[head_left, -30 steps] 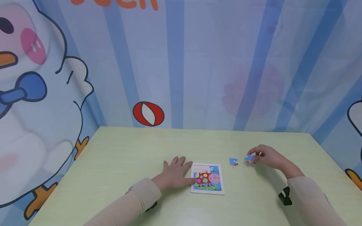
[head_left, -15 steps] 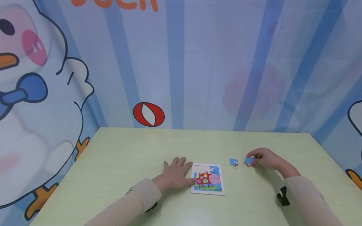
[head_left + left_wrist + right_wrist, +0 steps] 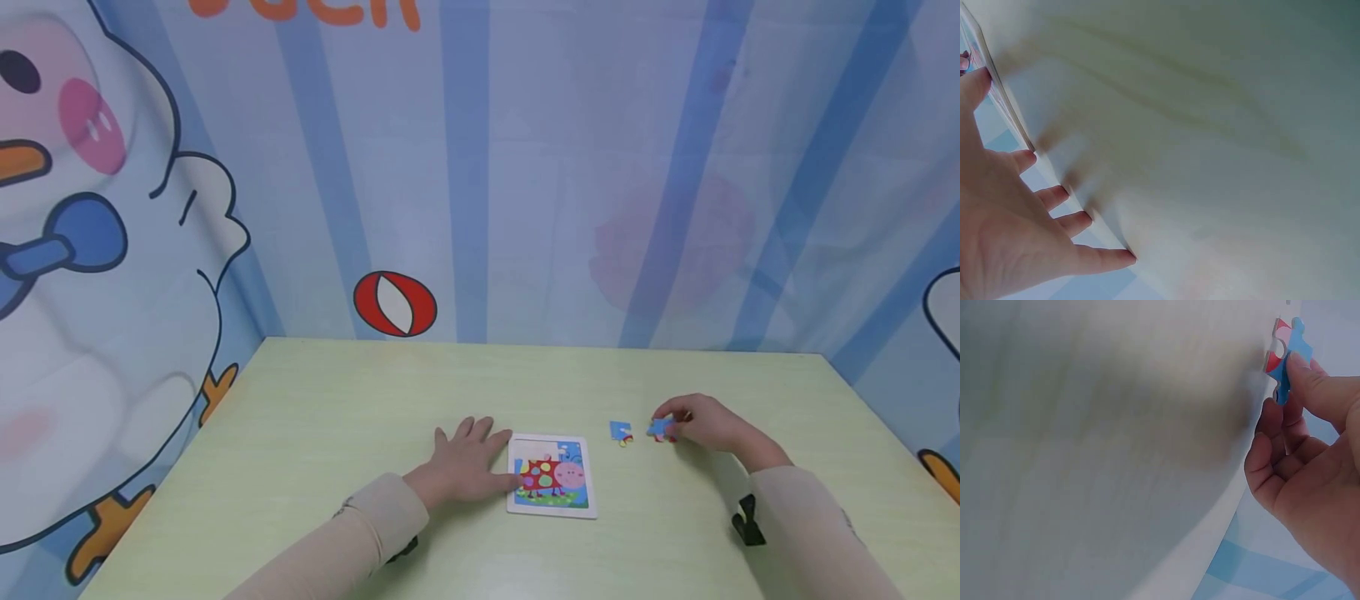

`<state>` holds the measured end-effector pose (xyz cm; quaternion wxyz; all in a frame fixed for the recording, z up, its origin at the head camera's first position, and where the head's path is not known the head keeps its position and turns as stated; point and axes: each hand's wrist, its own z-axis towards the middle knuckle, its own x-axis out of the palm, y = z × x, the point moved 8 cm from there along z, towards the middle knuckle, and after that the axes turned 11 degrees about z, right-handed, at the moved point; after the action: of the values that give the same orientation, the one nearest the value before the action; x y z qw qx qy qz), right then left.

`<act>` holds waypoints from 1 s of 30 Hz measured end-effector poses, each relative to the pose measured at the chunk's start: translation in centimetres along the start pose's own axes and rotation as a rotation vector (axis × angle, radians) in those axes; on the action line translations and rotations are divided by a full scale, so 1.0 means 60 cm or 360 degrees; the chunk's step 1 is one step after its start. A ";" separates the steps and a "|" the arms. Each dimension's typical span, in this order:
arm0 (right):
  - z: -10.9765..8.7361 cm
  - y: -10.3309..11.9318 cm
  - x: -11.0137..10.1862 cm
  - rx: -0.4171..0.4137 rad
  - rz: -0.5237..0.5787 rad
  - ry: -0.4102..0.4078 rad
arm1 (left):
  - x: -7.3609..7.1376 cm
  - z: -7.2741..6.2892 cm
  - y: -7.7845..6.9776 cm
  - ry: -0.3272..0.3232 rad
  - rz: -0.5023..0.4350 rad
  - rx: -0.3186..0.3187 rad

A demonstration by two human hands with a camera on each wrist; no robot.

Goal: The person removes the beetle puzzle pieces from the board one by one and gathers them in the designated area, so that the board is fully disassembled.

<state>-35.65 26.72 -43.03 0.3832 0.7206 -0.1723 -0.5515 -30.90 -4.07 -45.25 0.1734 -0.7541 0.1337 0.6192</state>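
Observation:
A square jigsaw puzzle in a white frame [image 3: 552, 512] shows a red spotted ladybug-like figure with a pink face; its upper left part is a bare pale patch. My left hand [image 3: 459, 465] rests with fingers spread beside it, the thumb over the frame's left edge. In the left wrist view the fingertips [image 3: 1124, 257] touch the tabletop. My right hand [image 3: 708, 423] pinches a blue puzzle piece [image 3: 1297, 347] with red and pink parts between thumb and fingers, low over the table. Left of that hand lies another blue puzzle piece [image 3: 620, 431].
The pale yellow-green table [image 3: 360, 392] reaches back to a blue striped cloth backdrop [image 3: 525, 167] printed with cartoon figures. A black strap piece [image 3: 747, 521] shows under the right sleeve.
My right hand has lowered slightly toward the table with the puzzle piece, whose tilt has changed. The left hand and the framed puzzle stay in place.

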 end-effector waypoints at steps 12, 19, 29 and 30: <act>0.008 -0.013 0.001 0.0050 -0.0068 -0.0052 | 0.004 0.001 0.002 0.0005 -0.0018 -0.0007; 0.007 -0.013 0.002 0.0051 -0.0069 -0.0048 | 0.004 0.002 0.002 -0.0003 -0.0022 -0.0007; 0.008 -0.014 0.002 0.0071 -0.0093 -0.0063 | 0.000 0.000 0.001 -0.0005 -0.0030 -0.0011; 0.008 -0.015 0.002 0.0080 -0.0092 -0.0068 | 0.000 0.000 0.001 -0.0005 -0.0029 -0.0011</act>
<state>-36.24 27.05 -43.80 0.3453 0.7227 -0.1734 -0.5731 -30.93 -4.13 -45.23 0.1768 -0.7550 0.1244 0.6191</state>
